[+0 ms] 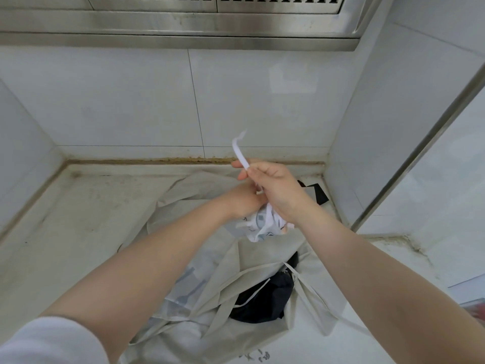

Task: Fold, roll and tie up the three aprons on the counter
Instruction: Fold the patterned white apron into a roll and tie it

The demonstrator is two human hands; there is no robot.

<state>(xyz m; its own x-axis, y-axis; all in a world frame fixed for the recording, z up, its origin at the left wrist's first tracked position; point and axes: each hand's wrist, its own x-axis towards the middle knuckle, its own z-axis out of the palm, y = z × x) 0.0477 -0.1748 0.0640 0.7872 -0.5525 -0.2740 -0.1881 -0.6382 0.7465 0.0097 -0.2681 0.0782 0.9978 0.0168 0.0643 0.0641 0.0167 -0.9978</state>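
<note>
The left hand (245,199) is closed around the rolled white printed apron (262,224), held above the table (86,219); its fingers are mostly hidden behind the right hand. The right hand (275,187), just right of the roll and touching it, pinches the white strap (240,151). The strap runs up and away from the roll, free end uppermost. Judged next: wrapping the strap around the roll. Below the roll, a beige apron (262,261) lies spread over a black apron (265,298). No containers are visible.
</note>
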